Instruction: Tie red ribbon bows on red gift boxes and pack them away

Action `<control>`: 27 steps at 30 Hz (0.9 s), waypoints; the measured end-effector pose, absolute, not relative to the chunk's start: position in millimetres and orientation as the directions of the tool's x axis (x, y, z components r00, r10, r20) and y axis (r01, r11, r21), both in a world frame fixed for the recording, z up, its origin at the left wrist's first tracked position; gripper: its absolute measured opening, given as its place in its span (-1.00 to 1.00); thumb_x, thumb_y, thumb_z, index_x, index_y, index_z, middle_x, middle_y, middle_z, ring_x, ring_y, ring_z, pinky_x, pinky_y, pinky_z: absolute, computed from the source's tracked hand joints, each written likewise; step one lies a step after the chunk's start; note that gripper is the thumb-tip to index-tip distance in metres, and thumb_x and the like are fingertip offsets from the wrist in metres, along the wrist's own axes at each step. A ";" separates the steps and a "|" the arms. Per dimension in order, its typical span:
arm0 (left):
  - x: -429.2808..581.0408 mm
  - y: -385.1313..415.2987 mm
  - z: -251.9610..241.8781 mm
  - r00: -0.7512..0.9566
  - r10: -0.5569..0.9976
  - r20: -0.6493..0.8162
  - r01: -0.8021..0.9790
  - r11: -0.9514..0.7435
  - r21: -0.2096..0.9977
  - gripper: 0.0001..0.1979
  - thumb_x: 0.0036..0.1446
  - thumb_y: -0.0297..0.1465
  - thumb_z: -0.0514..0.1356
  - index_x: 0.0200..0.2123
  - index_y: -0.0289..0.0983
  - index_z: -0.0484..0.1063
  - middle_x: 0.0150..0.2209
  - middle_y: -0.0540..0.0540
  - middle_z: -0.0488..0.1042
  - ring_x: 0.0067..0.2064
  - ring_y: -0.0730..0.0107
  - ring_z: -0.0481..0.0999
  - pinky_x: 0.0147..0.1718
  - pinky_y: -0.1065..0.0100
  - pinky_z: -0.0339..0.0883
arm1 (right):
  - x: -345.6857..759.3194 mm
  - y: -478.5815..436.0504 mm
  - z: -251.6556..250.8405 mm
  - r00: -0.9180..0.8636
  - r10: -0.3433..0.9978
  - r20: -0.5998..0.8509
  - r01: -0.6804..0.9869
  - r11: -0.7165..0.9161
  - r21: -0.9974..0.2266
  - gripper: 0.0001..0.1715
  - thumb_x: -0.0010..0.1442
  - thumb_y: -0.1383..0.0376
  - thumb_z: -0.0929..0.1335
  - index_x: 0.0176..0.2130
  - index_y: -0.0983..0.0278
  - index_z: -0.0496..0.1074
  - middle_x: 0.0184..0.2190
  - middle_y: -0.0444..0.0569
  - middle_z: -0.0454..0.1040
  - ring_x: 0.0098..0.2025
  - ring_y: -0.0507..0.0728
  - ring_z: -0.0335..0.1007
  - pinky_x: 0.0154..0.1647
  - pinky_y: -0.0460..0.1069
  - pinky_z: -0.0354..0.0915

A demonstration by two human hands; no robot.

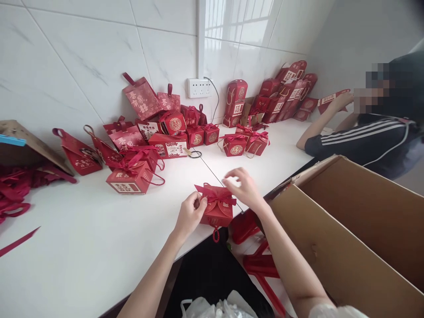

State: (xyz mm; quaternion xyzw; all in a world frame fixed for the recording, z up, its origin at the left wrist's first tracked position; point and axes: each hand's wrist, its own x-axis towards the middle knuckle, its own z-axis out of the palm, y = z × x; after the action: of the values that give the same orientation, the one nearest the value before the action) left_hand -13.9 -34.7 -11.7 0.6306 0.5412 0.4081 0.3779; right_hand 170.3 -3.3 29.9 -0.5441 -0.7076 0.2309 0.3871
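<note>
Near the table's front edge stands a red gift box (217, 215) with a dark red ribbon (217, 194) tied in a bow on its top. A red cord loop hangs from its front side. My left hand (192, 212) is at the box's left, thumb and fingers pinched on the ribbon's left part. On the other side, my right hand (243, 187) is raised just above the bow's right end. Its fingers are curved, with a gap between thumb and fingertips, and nothing shows in them.
Finished-looking red boxes (129, 179) crowd the wall side of the white table (82, 247). Loose ribbons (20, 187) lie at the left by a cardboard box. A large open carton (331, 229) stands at the right, near a red stool (261, 265). Beyond it sits another person (364, 137) holding a red box.
</note>
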 end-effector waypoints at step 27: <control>-13.4 -33.2 -10.8 0.442 0.745 0.499 0.489 -0.667 0.562 -0.57 0.11 -0.65 -0.08 -0.07 -0.18 0.39 -0.12 -0.06 0.42 -0.02 0.30 0.28 0.00 0.17 0.25 | 184.9 -8.4 1.1 -0.058 0.994 -0.092 0.261 -0.074 -0.963 -0.58 -0.01 -0.02 0.32 -0.54 0.29 0.30 -0.61 -0.17 0.30 -0.53 0.00 0.16 -0.44 -0.06 0.13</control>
State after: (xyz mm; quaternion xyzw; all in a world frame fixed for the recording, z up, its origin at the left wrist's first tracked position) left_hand -13.4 -33.2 -10.8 0.8320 0.3707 0.3760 0.1704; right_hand 184.9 -8.4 1.1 -0.5639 -0.5564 0.4683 0.3915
